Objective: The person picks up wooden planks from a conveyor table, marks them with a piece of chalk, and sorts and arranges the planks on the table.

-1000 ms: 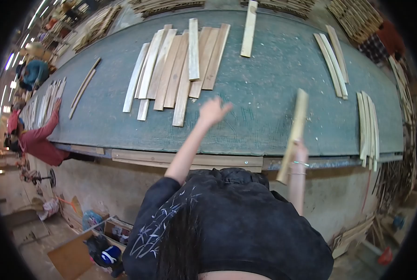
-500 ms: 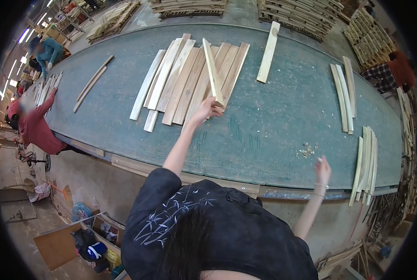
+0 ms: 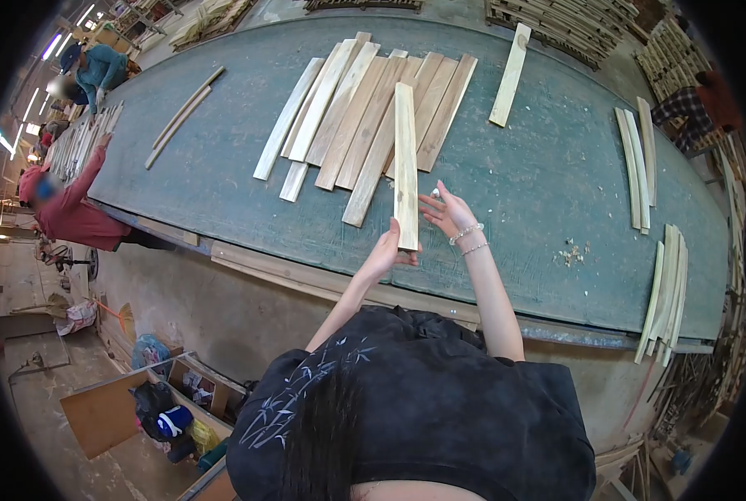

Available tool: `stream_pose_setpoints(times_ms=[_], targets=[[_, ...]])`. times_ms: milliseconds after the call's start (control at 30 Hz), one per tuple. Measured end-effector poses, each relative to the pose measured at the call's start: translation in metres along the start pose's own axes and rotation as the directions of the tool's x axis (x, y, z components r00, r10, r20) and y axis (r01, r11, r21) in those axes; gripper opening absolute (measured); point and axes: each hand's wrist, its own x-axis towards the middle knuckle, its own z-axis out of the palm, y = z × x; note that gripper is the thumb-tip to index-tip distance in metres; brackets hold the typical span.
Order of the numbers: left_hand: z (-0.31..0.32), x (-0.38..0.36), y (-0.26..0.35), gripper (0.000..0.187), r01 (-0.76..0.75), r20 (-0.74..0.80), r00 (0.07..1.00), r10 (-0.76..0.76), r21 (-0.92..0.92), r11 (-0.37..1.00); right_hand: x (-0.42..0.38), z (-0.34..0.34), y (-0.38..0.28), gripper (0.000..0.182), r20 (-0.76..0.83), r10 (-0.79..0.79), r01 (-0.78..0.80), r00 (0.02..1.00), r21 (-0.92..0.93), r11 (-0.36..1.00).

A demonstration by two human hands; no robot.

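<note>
**Pale, flat wooden slat (image 3: 405, 159) gripped by one end, long part unsupported by a hand**

I see the left hand (image 3: 383, 253) closed on the slat's near end, thumb over its face. The right hand (image 3: 450, 215) is just beside it, fingers spread and gripping nothing; I see no contact with the wood. The slat points away from the person above the green, scuffed tabletop (image 3: 506, 259), its far end overlapping a row of brown and cream wooden boards (image 3: 337, 138). I cannot tell whether it rests on them.

With only one end held, I judge the slat could swing or dip; its far end could then knock those boards askew, as they lie directly in its way.

A lone pale slat (image 3: 508, 79) lies beyond, to the right. Loose tan wood chips (image 3: 572, 252) could tilt any board set over them. Narrow pale strips (image 3: 667, 292) overhang the near edge, where a sleeve might catch them.
</note>
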Motion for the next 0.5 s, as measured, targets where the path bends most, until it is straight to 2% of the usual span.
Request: stream_pose_setpoints(times_ms=[33,67,100,167,233,300,333,367,433,467,500], targets=[[0.003,-0.005,-0.002,0.061,0.026,-0.029,0.999,-0.030,-0.112,0.993,-0.003,-0.002,0.004,0.032,-0.001,0.004,-0.004,1.000,0.000,1.000],[0.000,-0.005,-0.008,0.062,0.049,0.150,0.989,0.004,-0.351,0.935,-0.006,-0.004,0.008,0.030,0.033,0.011,-0.014,0.999,0.083,0.996],[0.007,-0.008,-0.005,0.062,0.053,0.149,0.989,0.000,-0.353,0.934,-0.010,-0.007,0.011,0.028,0.066,0.017,-0.028,0.998,0.166,0.986],[0.030,-0.014,0.008,0.063,0.158,0.125,0.987,-0.101,-0.625,0.765,-0.017,-0.015,0.016,0.028,0.026,0.015,-0.019,1.000,0.193,0.981],[0.028,-0.012,0.001,0.059,0.193,0.165,0.980,-0.109,-0.672,0.715,-0.022,-0.028,0.019,0.027,-0.011,0.005,-0.003,1.000,0.217,0.976],[0.008,0.003,-0.028,0.053,0.330,0.408,0.912,0.044,-0.793,0.513,-0.026,-0.045,0.023,0.026,-0.067,0.005,0.012,0.998,0.256,0.966],[0.001,0.010,-0.037,0.044,0.364,0.517,0.827,0.220,-0.791,0.492,-0.029,-0.052,0.026,0.026,-0.074,-0.009,0.029,0.997,0.270,0.962],[-0.008,0.018,-0.047,0.044,0.363,0.522,0.823,0.224,-0.787,0.500,-0.031,-0.057,0.027,0.026,-0.070,-0.020,0.038,0.997,0.269,0.962],[-0.014,0.019,-0.052,0.038,0.240,0.445,0.863,0.239,-0.778,0.581,-0.039,-0.066,0.033,0.026,-0.116,0.003,0.031,0.993,0.284,0.958],[-0.016,0.018,-0.056,0.035,0.192,0.285,0.956,0.065,-0.779,0.597,-0.042,-0.070,0.038,0.026,-0.117,0.002,0.032,0.993,0.287,0.957],[-0.009,0.013,-0.047,0.035,0.194,0.287,0.956,0.063,-0.777,0.599,-0.044,-0.072,0.041,0.026,-0.160,0.011,0.037,0.987,0.291,0.956]])
